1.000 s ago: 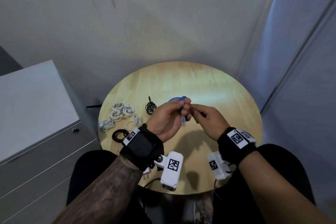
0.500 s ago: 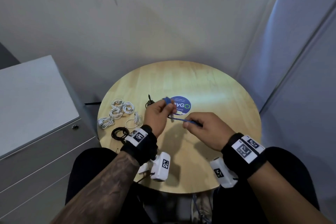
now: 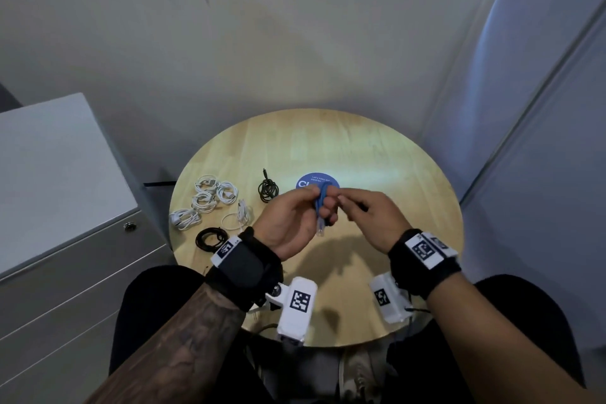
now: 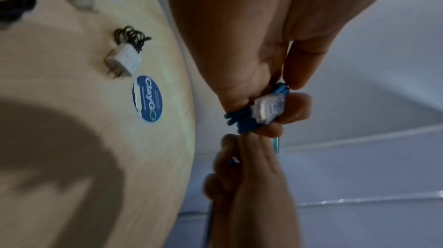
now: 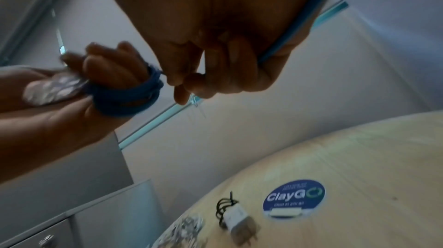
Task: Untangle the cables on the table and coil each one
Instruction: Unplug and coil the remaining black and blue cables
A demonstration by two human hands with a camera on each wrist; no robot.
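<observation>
A blue cable (image 3: 319, 203) is wound in loops round the fingers of my left hand (image 3: 314, 207), above the middle of the round wooden table (image 3: 377, 154). Its clear plug (image 3: 320, 232) hangs below that hand and lies against the fingers in the left wrist view (image 4: 268, 109). The blue loops (image 5: 129, 96) show round the left fingers in the right wrist view. My right hand (image 3: 347, 203) pinches the free run of the blue cable (image 5: 299, 26) just beside the left fingertips. My right hand (image 4: 230, 155) meets the blue loops (image 4: 239, 121).
Several coiled white cables (image 3: 210, 197) lie at the table's left. A coiled black cable (image 3: 210, 238) sits near the left edge and another (image 3: 268, 188) by a white charger (image 5: 237, 220). A blue round sticker (image 3: 316, 180) marks the middle. A grey cabinet (image 3: 59, 190) stands left.
Half a second ago my hands were apart with the blue cable stretched between them. Now the right hand has come back up to the left fingers, laying another turn.
</observation>
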